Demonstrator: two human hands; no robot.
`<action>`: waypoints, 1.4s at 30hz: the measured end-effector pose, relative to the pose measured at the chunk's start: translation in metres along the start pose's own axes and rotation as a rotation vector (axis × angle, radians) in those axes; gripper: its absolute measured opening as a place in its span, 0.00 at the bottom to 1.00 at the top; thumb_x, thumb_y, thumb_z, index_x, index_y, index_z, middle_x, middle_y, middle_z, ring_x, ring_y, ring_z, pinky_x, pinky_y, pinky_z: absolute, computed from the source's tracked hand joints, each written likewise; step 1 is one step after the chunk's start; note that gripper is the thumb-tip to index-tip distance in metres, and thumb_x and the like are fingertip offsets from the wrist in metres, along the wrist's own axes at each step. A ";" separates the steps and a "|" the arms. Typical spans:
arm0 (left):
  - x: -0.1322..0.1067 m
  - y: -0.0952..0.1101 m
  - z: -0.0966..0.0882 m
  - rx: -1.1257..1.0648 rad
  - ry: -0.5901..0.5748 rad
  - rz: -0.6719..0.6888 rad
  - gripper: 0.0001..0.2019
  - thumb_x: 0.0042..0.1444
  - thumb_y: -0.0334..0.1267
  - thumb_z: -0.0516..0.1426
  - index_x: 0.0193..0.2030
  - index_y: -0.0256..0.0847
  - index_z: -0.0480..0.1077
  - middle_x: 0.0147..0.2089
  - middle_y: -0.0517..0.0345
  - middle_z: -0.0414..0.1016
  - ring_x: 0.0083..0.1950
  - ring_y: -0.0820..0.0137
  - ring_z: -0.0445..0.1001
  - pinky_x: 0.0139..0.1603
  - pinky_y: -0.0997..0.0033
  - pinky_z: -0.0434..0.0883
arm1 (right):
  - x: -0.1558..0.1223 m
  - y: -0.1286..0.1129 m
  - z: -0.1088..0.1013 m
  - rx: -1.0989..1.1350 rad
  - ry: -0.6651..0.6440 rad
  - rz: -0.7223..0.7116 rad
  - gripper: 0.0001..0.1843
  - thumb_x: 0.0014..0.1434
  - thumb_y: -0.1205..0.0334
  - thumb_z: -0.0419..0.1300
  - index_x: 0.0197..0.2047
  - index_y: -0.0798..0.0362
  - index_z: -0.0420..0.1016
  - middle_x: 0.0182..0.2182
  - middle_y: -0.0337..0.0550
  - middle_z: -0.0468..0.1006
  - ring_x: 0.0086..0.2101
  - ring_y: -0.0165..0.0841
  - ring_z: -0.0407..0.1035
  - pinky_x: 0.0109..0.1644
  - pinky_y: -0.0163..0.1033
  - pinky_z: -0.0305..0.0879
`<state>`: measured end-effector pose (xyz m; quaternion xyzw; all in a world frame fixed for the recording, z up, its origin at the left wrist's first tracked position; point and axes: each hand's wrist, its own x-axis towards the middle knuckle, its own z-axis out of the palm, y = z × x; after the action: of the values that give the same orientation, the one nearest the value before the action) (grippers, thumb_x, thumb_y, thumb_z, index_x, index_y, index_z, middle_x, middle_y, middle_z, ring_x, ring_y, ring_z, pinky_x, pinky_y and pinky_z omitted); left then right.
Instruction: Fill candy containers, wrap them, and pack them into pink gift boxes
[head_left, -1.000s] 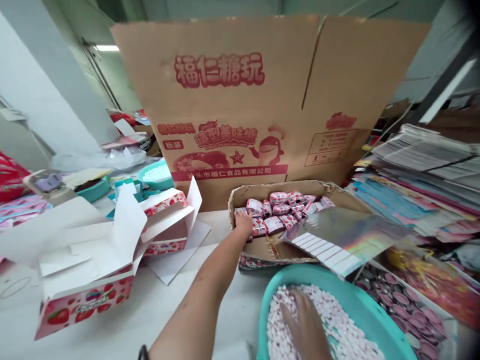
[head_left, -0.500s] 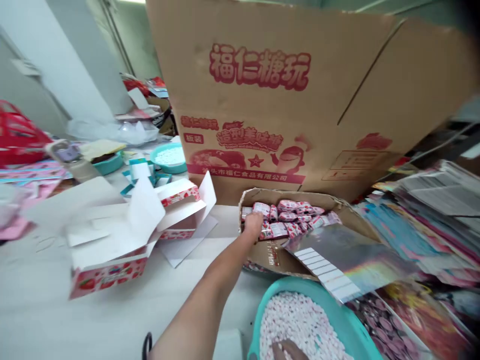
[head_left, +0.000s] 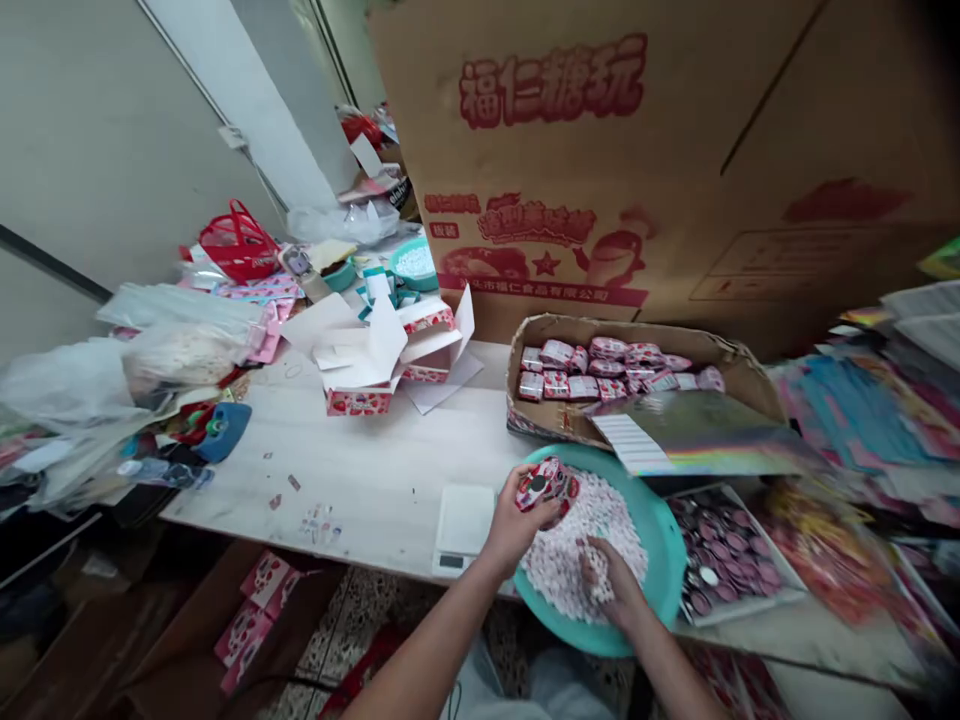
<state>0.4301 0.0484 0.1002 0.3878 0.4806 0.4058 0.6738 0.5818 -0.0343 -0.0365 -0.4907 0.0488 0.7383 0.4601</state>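
Our left hand (head_left: 517, 515) has its grip clamped on a small red-and-pink printed packet (head_left: 546, 482), above the round teal plastic basin (head_left: 663, 545) at the white desk (head_left: 375, 470) edge. Our right hand (head_left: 611, 585) lies inside it, grip pinched together on small white-and-pink candies (head_left: 570, 550)

Teal basin (head_left: 660, 540); pink-white candies (head_left: 585, 540); red-pink strawberry-print packet (head_left: 547, 483); brown carton (head_left: 739, 365).
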 end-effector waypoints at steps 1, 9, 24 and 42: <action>-0.010 -0.007 0.002 0.075 0.002 0.044 0.24 0.44 0.36 0.64 0.49 0.41 0.64 0.47 0.55 0.74 0.46 0.67 0.73 0.49 0.68 0.68 | -0.007 -0.006 -0.002 0.086 -0.015 0.033 0.07 0.44 0.60 0.62 0.27 0.53 0.70 0.14 0.33 0.65 0.12 0.23 0.54 0.13 0.28 0.51; -0.061 -0.066 0.006 0.752 -0.026 0.349 0.21 0.50 0.28 0.56 0.52 0.43 0.65 0.53 0.53 0.70 0.55 0.64 0.65 0.58 0.59 0.62 | -0.051 -0.053 -0.004 0.410 -0.092 -0.043 0.01 0.49 0.65 0.54 0.27 0.52 0.64 0.15 0.31 0.62 0.13 0.22 0.52 0.13 0.26 0.47; -0.065 -0.092 0.037 0.974 -0.225 0.355 0.23 0.48 0.28 0.59 0.52 0.45 0.66 0.50 0.56 0.72 0.51 0.62 0.67 0.52 0.60 0.63 | -0.077 -0.036 0.038 0.268 0.072 -0.425 0.10 0.46 0.55 0.60 0.26 0.52 0.65 0.16 0.31 0.66 0.14 0.22 0.57 0.15 0.27 0.52; -0.041 -0.082 0.029 0.869 -0.170 0.324 0.24 0.47 0.27 0.59 0.53 0.44 0.67 0.51 0.54 0.72 0.52 0.62 0.68 0.54 0.59 0.63 | -0.064 -0.040 0.062 0.063 0.131 -0.608 0.15 0.50 0.54 0.58 0.19 0.51 0.61 0.18 0.34 0.69 0.21 0.27 0.64 0.29 0.34 0.63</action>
<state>0.4635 -0.0234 0.0459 0.7357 0.4823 0.2336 0.4142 0.5751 -0.0193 0.0598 -0.5150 -0.0477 0.5319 0.6705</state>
